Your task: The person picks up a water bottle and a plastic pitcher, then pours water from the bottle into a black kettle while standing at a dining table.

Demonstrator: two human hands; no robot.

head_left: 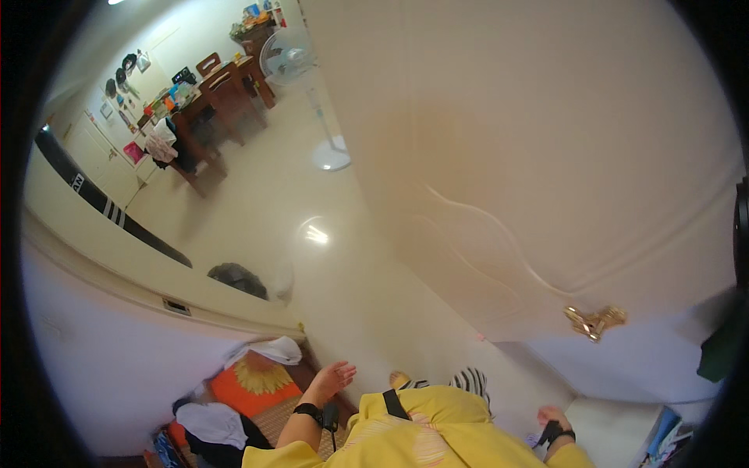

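My left hand [334, 379] is held out low in front of me with its fingers stretched out, and nothing is in it. Beside it lies an orange cushion or cloth [248, 384] with a yellow flower on it. My right hand [552, 416] hangs low on the right, near a white cabinet top. Its fingers are too small and foreshortened to make out, and I see nothing held in it. Both wrists wear black straps. Ahead and to the right stands a white door [499, 156] with a gold handle [595, 322], apart from both hands.
The doorway at left leads onto a pale shiny floor [312, 273]. Beyond it are a white standing fan [331, 154] and a cluttered wooden table with chairs [226, 93]. A dark bag [238, 279] sits by the frame. Clothes [211, 425] lie at lower left.
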